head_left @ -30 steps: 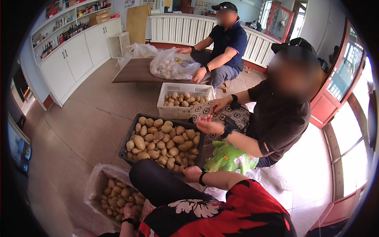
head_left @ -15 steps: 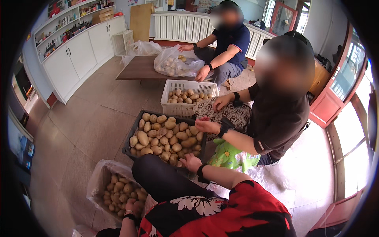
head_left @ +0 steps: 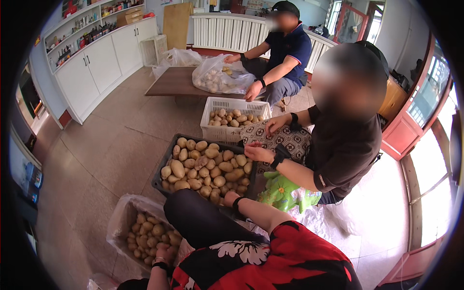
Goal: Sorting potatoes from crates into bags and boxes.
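My left hand (head_left: 165, 252) rests among the small potatoes (head_left: 147, 233) in a clear plastic-lined bin (head_left: 121, 217) at lower left, fingers curled and partly hidden. My right hand (head_left: 231, 199) reaches to the near side of a black crate (head_left: 163, 162) full of larger potatoes (head_left: 203, 169), just beyond my dark-clad knee (head_left: 186, 208); its fingertips are hidden. A co-worker (head_left: 343, 140) in a dark top sits at right beside the crate, with hands held above a patterned cloth (head_left: 285, 154).
Another person (head_left: 285, 58) in navy handles a bag of potatoes (head_left: 217, 77) on a low board (head_left: 164, 87), behind a white basket (head_left: 207, 125) of potatoes. White cabinets (head_left: 92, 72) line the left wall. Green fabric (head_left: 282, 188) and loose plastic (head_left: 333, 217) lie to the right.
My right hand has lowered slightly into the crate's near side since half a second ago, its fingers less visible. The whole view has shifted a little.
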A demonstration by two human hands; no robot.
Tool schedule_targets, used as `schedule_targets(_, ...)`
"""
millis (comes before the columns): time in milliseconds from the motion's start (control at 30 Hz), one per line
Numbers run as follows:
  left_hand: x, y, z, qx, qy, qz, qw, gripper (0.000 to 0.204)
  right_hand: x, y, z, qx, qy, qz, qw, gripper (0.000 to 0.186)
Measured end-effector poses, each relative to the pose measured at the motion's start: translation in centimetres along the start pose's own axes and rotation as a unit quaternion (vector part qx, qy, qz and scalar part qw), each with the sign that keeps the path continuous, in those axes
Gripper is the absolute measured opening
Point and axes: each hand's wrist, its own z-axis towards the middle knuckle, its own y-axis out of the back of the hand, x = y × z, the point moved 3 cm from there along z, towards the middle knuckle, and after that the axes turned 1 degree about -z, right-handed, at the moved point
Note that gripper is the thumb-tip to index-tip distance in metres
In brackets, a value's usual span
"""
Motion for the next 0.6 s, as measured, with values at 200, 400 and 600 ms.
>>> schedule_targets(200,2.0,-1.0,1.9,-0.024,-0.032,-0.004,0.999,0.035,1.1,1.6,0.0,0.039,0.024,-0.028,0.999,0.037)
schedule_targets(400,1.2,-0.5,1.5,-0.009,-0.068,0.061,0.996,0.036,2.8,1.9,0.1,0.08,-0.01,0.005,0.997,0.041)
schedule_targets(600,0.2,-0.6,0.7,0.018,-0.065,0.082,0.994,0.045,3.9,3.2,-1.1,0.052,0.002,0.022,0.998,0.038)
